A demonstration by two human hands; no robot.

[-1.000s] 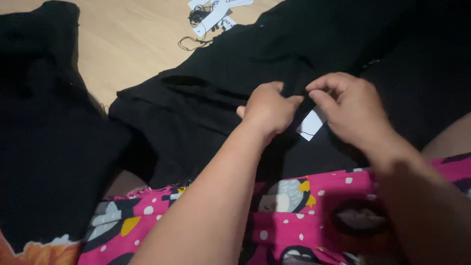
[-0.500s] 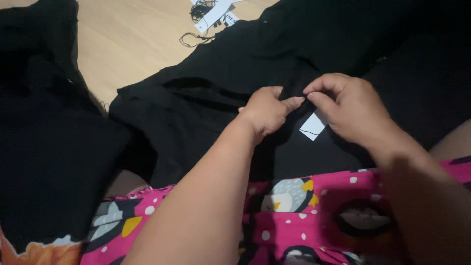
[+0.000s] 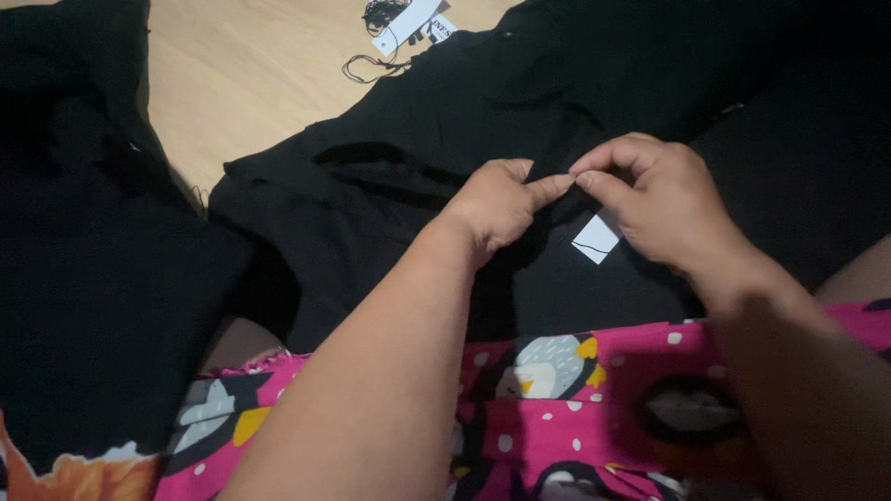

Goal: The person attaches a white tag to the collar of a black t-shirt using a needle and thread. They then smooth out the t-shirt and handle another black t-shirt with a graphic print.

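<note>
While your left hand point(image 3: 497, 199) and right hand point(image 3: 654, 199) meet fingertip to fingertip over the black garment point(image 3: 520, 121), both pinch closed on sth. too fine to make out, likely thread or a fabric fold. White tag point(image 3: 596, 239) lies on the garment just below your right hand, partly under it. More tags w/ black strings point(image 3: 404, 23) sit on the wood floor point(image 3: 251, 74) beyond the garment's far edge. Judgement: tag not yet secured; attaching mid-step.
</note>
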